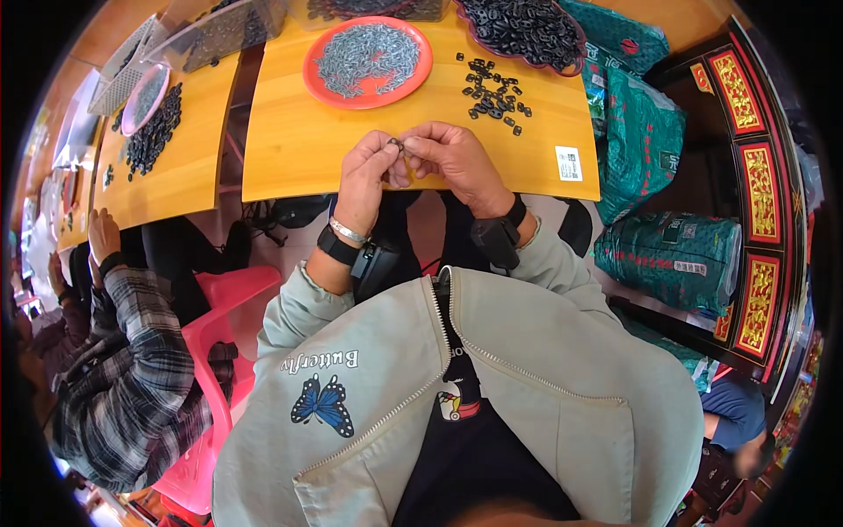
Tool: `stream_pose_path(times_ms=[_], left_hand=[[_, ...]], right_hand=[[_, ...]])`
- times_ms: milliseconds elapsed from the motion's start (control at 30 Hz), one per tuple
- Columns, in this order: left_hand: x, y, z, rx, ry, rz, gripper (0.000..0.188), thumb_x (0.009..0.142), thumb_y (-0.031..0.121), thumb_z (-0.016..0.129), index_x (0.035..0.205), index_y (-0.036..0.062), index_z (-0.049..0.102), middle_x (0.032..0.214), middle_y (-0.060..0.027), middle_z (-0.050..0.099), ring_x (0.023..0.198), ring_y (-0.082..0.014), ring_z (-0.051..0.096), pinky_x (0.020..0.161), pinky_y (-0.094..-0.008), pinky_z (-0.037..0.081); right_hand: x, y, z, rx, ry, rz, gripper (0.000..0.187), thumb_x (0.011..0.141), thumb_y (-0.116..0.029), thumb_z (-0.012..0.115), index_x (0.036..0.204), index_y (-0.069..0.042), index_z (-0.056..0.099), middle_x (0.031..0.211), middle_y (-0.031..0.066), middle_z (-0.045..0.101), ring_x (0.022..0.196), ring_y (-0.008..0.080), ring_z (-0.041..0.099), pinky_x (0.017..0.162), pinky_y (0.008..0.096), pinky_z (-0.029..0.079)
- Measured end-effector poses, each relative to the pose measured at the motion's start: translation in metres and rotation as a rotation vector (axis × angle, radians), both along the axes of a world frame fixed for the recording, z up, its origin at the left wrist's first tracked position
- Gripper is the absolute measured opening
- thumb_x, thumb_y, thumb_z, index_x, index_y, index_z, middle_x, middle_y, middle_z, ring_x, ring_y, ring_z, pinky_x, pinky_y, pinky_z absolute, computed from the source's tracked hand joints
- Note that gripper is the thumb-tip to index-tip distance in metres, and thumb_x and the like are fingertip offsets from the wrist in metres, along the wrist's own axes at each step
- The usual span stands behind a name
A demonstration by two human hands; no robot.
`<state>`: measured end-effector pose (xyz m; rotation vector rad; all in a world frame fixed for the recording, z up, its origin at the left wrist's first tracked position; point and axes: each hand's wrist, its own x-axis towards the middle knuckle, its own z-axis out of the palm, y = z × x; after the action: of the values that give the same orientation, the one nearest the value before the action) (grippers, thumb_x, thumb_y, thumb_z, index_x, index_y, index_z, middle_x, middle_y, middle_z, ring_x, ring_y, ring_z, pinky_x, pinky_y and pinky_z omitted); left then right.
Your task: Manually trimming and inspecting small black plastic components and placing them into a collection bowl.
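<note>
Above the near edge of the yellow table [281,145], my two hands meet fingertip to fingertip. Between thumb and fingers, my left hand [367,171] pinches a small black plastic piece [397,143]. My right hand [458,162] closes in a pinch on the same piece from the other side; whether it also holds a screw is too small to tell. Beyond my hands stands a red plate [425,77] heaped with small silver screws [369,54]. Loose black plastic pieces [493,92] lie scattered to the right of it.
A scalloped tray [575,63] of black pieces stands at the far right, clear bins [211,35] at the far left. Green woven sacks [667,259] are stacked right of the table. Leftward, a person in a plaid sleeve [145,325] sits on a pink chair [206,351] at another table.
</note>
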<state>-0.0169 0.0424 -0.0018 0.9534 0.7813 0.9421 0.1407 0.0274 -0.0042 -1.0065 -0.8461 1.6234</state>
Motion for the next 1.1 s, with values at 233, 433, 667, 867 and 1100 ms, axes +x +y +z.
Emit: stream_pose_path(times_ms=[233, 433, 667, 867, 1100], left_hand=[[-0.006, 0.003, 0.002, 0.097, 0.109, -0.002, 0.015, 0.091, 0.012, 0.045, 0.077, 0.0054, 0.048, 0.062, -0.0010, 0.051, 0.055, -0.0076, 0.045, 0.050, -0.0203, 0.034], [-0.004, -0.001, 0.008, 0.148, 0.197, 0.024, 0.014, 0.090, 0.011, 0.047, 0.078, 0.0036, 0.048, 0.062, -0.0004, 0.049, 0.055, -0.0071, 0.044, 0.050, -0.0206, 0.035], [-0.002, -0.003, 0.008, 0.205, 0.226, 0.044, 0.014, 0.089, 0.009, 0.048, 0.077, 0.0020, 0.049, 0.062, -0.0008, 0.048, 0.054, -0.0076, 0.045, 0.050, -0.0218, 0.038], [-0.003, -0.003, 0.007, 0.231, 0.249, 0.058, 0.013, 0.088, 0.008, 0.048, 0.076, 0.0013, 0.049, 0.061, -0.0010, 0.048, 0.054, -0.0077, 0.044, 0.049, -0.0223, 0.038], [-0.002, -0.004, 0.008, 0.257, 0.269, 0.061, 0.014, 0.087, 0.007, 0.048, 0.075, 0.0005, 0.049, 0.059, -0.0015, 0.048, 0.052, -0.0084, 0.045, 0.048, -0.0230, 0.038]], right_hand=[[0.006, 0.000, 0.008, 0.052, -0.086, -0.055, 0.015, 0.086, -0.015, 0.061, 0.093, -0.002, 0.064, 0.078, 0.0005, 0.061, 0.064, 0.0069, 0.055, 0.062, 0.0193, 0.046], [-0.001, -0.001, 0.009, 0.120, -0.181, -0.070, 0.015, 0.086, -0.015, 0.062, 0.092, -0.002, 0.065, 0.078, 0.0003, 0.062, 0.065, 0.0059, 0.055, 0.062, 0.0191, 0.045], [-0.003, -0.002, 0.007, 0.150, -0.205, -0.052, 0.015, 0.086, -0.015, 0.061, 0.092, -0.001, 0.065, 0.078, -0.0003, 0.062, 0.066, 0.0054, 0.054, 0.063, 0.0193, 0.045], [-0.002, -0.002, 0.011, 0.163, -0.234, -0.067, 0.015, 0.086, -0.014, 0.061, 0.092, 0.000, 0.065, 0.077, -0.0003, 0.062, 0.067, 0.0054, 0.054, 0.063, 0.0193, 0.045], [-0.003, -0.004, 0.009, 0.189, -0.246, -0.051, 0.015, 0.086, -0.012, 0.061, 0.092, 0.000, 0.065, 0.077, -0.0002, 0.062, 0.067, 0.0054, 0.055, 0.063, 0.0197, 0.046]])
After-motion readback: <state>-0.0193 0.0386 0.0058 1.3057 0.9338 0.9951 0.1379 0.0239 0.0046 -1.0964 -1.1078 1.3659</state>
